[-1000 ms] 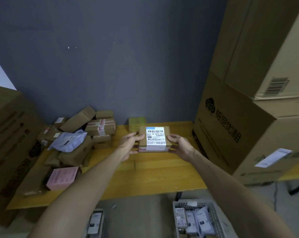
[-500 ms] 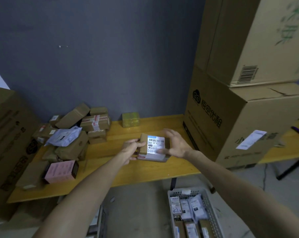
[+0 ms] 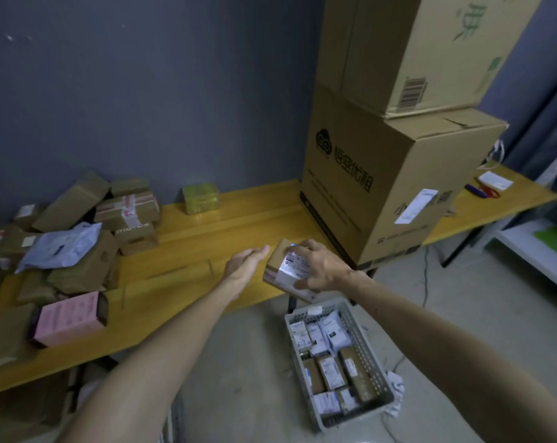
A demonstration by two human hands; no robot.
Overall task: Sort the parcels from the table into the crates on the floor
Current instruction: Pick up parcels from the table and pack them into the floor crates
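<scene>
Parcel (image 3: 286,266) in question, a small brown box with a white label on top, is gripped from above by the right hand (image 3: 325,266), fingers curled over the label. It's held tilted, right at the front edge of the yellow worktop (image 3: 206,251) and above the far end of the grey crate (image 3: 371,356) that's sat on the floor. Left hand (image 3: 243,265) is kept released, fingers straight, tips just beside the parcel's left corner; actual contact can't be made out tbh. Crate is seen packed with labelled packets and small boxes. A messy pile of parcels (image 3: 78,238) is heaped at the worktop's left end, a pink box (image 3: 67,318) is laid nearer the front edge, a yellow-green box (image 3: 201,199) is parked by the wall, and two big cartons (image 3: 382,187) are stacked on the right.
</scene>
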